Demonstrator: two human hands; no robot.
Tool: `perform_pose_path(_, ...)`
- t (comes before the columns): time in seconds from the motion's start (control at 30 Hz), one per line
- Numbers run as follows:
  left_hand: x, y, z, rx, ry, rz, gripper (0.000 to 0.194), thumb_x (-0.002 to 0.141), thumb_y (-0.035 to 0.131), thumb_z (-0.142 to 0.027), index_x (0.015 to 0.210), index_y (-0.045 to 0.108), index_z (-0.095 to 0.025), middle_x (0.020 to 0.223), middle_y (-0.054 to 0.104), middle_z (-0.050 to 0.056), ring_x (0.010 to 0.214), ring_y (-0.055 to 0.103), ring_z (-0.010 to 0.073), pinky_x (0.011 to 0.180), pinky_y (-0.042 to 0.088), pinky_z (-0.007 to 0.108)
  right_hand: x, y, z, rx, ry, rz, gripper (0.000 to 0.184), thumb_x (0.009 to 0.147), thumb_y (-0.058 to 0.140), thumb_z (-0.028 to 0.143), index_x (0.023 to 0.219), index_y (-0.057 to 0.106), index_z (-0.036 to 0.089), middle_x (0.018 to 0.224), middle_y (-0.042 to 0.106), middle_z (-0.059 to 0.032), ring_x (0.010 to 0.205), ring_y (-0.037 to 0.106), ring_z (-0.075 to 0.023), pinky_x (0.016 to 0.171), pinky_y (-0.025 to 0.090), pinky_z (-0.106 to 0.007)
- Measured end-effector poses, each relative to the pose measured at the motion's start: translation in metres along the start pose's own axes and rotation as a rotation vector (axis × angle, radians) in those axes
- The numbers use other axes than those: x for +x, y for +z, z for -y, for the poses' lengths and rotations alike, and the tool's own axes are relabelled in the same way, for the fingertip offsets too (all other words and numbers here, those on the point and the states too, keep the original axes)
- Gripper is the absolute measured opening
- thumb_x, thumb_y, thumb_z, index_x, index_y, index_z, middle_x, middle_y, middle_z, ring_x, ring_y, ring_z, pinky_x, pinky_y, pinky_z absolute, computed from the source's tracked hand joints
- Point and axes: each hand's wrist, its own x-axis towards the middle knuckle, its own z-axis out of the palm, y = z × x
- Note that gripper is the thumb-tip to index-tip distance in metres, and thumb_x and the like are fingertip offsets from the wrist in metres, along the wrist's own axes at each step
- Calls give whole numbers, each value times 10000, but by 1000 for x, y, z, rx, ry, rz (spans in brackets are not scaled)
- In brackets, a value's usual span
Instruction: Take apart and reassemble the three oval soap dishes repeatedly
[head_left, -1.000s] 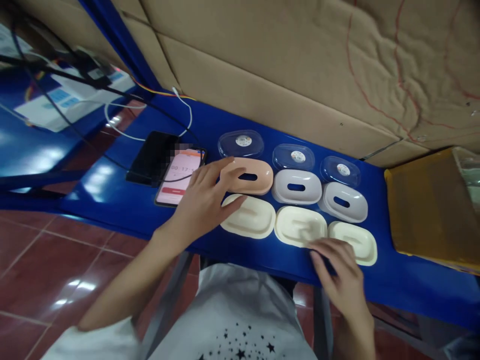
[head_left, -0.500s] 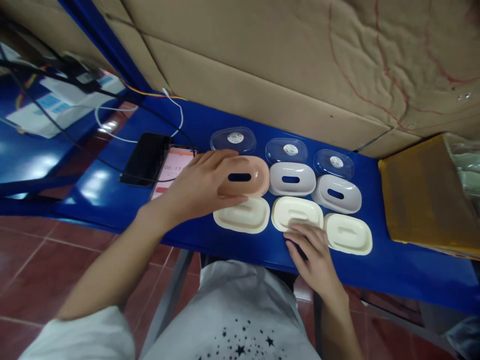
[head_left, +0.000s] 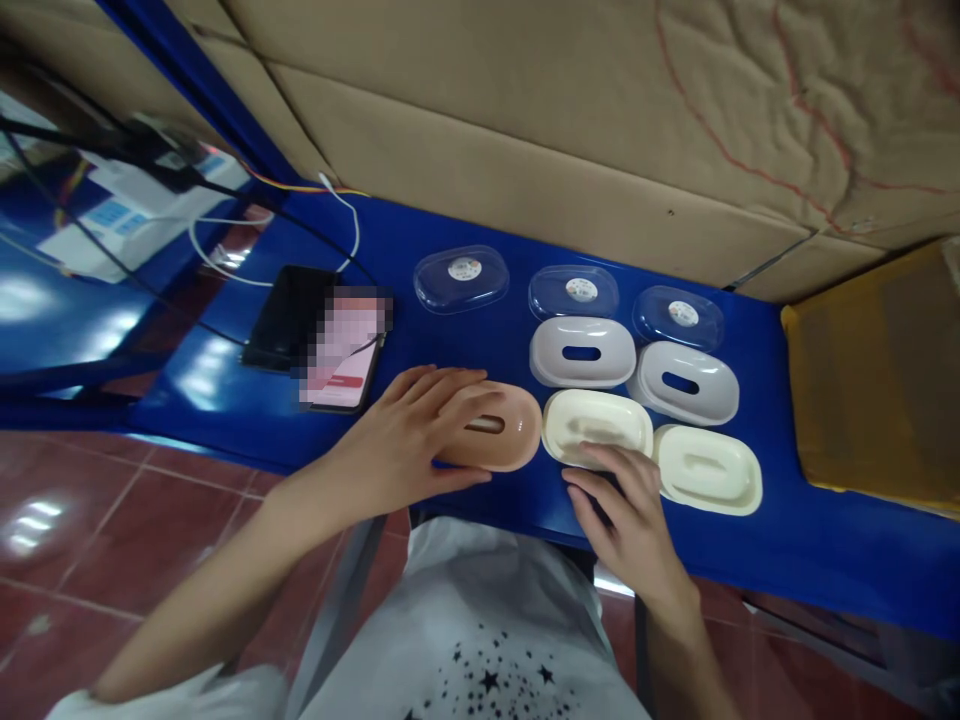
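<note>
My left hand (head_left: 420, 430) is closed on a peach soap dish tray (head_left: 514, 425), thumb at the near edge and fingers over the far side. That slotted tray sits on or just over the left cream base, which it hides. Fingertips of my right hand (head_left: 622, 500) reach the near edge of the middle cream base (head_left: 596, 410); the fingers are apart and hold nothing. Another cream base (head_left: 709, 465) lies to the right. Behind them are a pale slotted tray (head_left: 581, 375) and a second pale tray (head_left: 697, 400).
Along the back lie a clear lid (head_left: 461, 295), a second lid (head_left: 555, 295) and a third lid (head_left: 660, 330). On the left are a phone (head_left: 349, 385), a black flat object (head_left: 281, 315) and cables. A taped carton (head_left: 877, 390) stands at the right of the blue table (head_left: 825, 560).
My left hand has brought the peach tray from the back row toward me, onto or over the left cream base. My right hand has moved left to the middle base.
</note>
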Motion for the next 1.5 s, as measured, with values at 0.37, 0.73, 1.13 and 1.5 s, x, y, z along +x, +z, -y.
perform_pose_path(0.37, 1, 3, -8, -31, -42, 37, 701, 923, 840, -472, 1529, 540, -285, 1601, 574, 124, 1451, 555, 376, 1195, 464, 592, 33, -1, 12, -77, -279, 177, 423, 1079, 575, 203, 1501, 583, 218, 1523, 677, -115, 1450, 589, -278, 1216, 436, -528)
perform_pose_path(0.73, -19, 13, 8, -285, -162, 12, 901, 891, 875, -494, 1624, 372, -345, 1692, 411, 136, 1536, 488, 343, 1239, 495, 547, 61, -15, -3, -206, -588, 380, 446, 1022, 545, 64, 1451, 630, 151, 1511, 690, -119, 1408, 629, -309, 1166, 530, -523)
perform_pose_path(1.13, 86, -16, 55, 245, -473, -65, 841, 1027, 698, -503, 1707, 314, -191, 1768, 245, 278, 1626, 291, 486, 1257, 334, 677, 57, -13, -16, -229, -582, 267, 454, 1035, 612, 114, 1482, 627, 197, 1572, 641, -119, 1460, 596, -294, 1212, 502, -546)
perform_pose_path(1.5, 115, -16, 77, 180, -617, 97, 907, 971, 754, -562, 1713, 314, -280, 1763, 285, 233, 1636, 280, 457, 1250, 339, 676, 58, -10, -27, -212, -448, 322, 744, 1042, 681, 321, 1702, 352, 218, 1725, 443, -145, 1572, 462, -372, 1244, 457, -639)
